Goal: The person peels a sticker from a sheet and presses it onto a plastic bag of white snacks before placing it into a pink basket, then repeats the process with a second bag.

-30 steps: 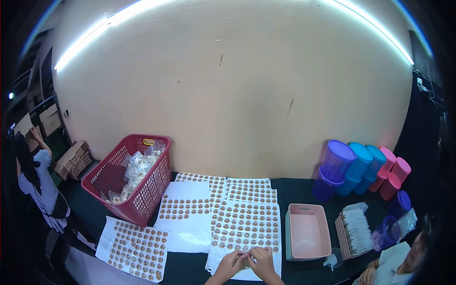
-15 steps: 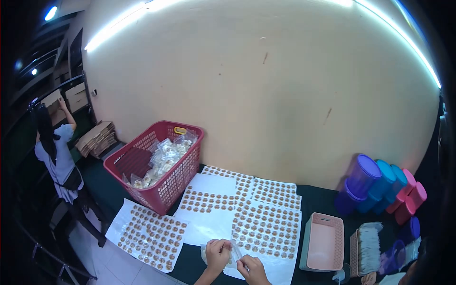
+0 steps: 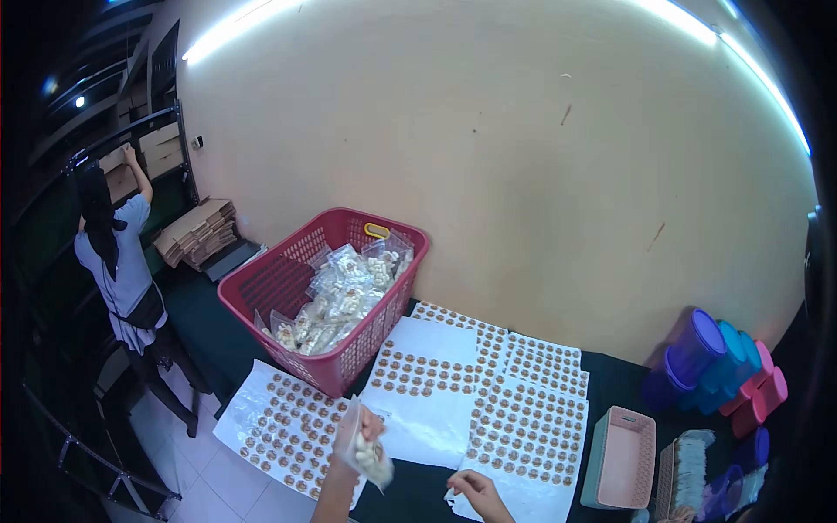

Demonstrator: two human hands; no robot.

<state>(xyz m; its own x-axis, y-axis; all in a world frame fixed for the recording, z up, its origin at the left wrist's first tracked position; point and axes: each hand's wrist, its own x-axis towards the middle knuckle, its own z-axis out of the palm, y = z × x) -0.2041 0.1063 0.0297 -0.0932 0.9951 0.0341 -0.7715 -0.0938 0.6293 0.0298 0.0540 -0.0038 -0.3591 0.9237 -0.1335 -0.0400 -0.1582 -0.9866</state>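
1. Left hand (image 3: 370,426): gripping a clear bag (image 3: 375,464) with pale pieces inside; both stand in front of the red basket (image 3: 331,375), on its wearer's side, apart from it
2. Right hand (image 3: 475,488): fingers bent, further right of the red basket than the left hand and by the lower part of a sheet; whether anything is pinched in it cannot be told
3. Sheet of round stickers (image 3: 292,431): on the near side of the red basket, partly behind the left forearm
4. Partly bare sheet (image 3: 423,427): just right of the red basket, sticker rows across its upper part
5. Fuller sticker sheet (image 3: 527,431): right of the red basket, beyond the partly bare sheet
6. Red basket: tilted in view, holding a heap of filled clear bags (image 3: 349,292), with a yellow handle grip (image 3: 377,231) at its far end
7. Dark table (image 3: 418,485): shows in front of the red basket, between sheets
8. Pink bin (image 3: 629,458): well right of the red basket; purple tubs (image 3: 697,344) farther right
9. Flattened cardboard (image 3: 196,231): stacked left of the red basket
10. Another person (image 3: 126,253): farther left of the red basket, back turned, one arm raised to boxes (image 3: 161,150)
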